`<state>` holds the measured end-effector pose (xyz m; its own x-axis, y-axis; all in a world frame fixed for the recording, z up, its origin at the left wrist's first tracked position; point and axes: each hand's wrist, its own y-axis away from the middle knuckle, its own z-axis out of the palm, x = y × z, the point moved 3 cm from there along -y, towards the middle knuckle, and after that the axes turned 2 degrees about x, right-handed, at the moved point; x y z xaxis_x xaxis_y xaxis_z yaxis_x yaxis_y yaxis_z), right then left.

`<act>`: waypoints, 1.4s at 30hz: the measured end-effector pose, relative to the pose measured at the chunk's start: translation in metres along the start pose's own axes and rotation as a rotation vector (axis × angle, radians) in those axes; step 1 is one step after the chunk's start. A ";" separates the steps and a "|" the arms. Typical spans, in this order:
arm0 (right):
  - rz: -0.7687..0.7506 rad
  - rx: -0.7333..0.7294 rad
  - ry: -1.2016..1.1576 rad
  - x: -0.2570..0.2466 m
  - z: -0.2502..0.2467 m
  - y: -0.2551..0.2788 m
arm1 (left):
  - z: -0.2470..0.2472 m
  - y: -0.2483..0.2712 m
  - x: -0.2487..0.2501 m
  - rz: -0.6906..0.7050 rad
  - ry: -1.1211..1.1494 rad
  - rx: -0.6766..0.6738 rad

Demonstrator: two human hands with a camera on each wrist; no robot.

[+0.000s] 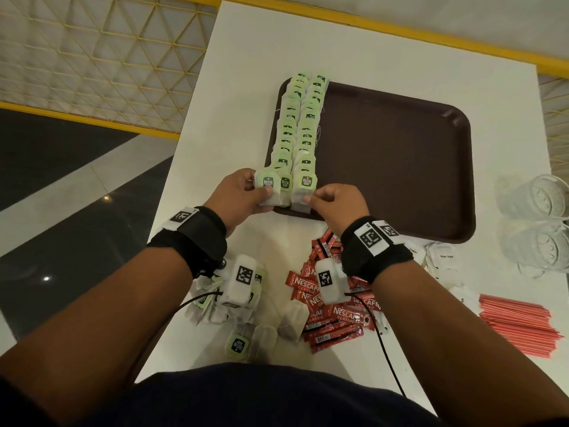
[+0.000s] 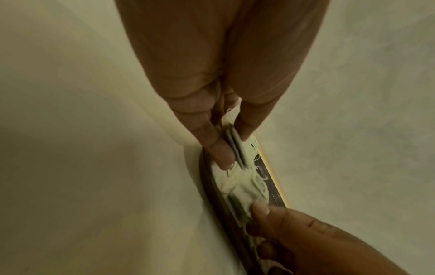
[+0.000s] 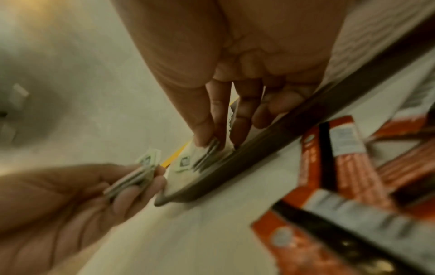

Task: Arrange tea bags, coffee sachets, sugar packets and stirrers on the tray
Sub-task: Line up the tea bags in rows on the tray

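A white counter [image 1: 234, 57] carries a dark brown tray [image 1: 400, 155]. Two overlapping rows of green-tagged tea bags [image 1: 300, 124] run from the far edge to the near edge along the tray's left side; the rest of the tray floor is bare.

The left hand [image 1: 243, 192] is at the near left corner of the tray, thumb and fingers pinching a small stack of tea bags [image 1: 267, 188]. The left wrist view shows this stack pressed between the thumb and the fingers, edge on. The right hand [image 1: 337, 203] is just beside it, at the near end of the right-hand row, thumb and forefinger pinching the nearest tea bag [image 1: 303, 192], which overhangs the tray's near rim. The other fingers are curled under.

On the counter near the person, below the left wrist, lies a loose heap of more tea bags [image 1: 234, 315]. To its right is a scattered pile of red coffee sachets [image 1: 332, 318]. Further right, white sugar packets [image 1: 443, 260] lie close to the tray's near right corner, and a bundle of red stirrers [image 1: 517, 325] lies to the right of them. Clear glasses [image 1: 538, 217] stand at the right edge of the counter, well apart from the hands.
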<state>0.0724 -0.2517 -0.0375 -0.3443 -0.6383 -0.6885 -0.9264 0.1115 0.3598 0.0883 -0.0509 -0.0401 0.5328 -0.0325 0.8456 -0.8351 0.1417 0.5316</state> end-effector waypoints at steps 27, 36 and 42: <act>-0.100 0.024 0.138 -0.025 0.018 -0.010 | -0.010 -0.002 -0.001 0.039 -0.058 0.118; -0.089 0.118 0.198 -0.021 0.022 -0.019 | -0.017 -0.001 0.010 0.060 -0.025 0.137; -0.157 0.112 -0.126 -0.033 0.004 -0.018 | 0.001 -0.007 0.033 0.182 -0.129 0.090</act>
<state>0.0998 -0.2297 -0.0238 -0.2040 -0.5548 -0.8066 -0.9789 0.1068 0.1742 0.1116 -0.0535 -0.0153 0.3555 -0.1417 0.9239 -0.9276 0.0677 0.3673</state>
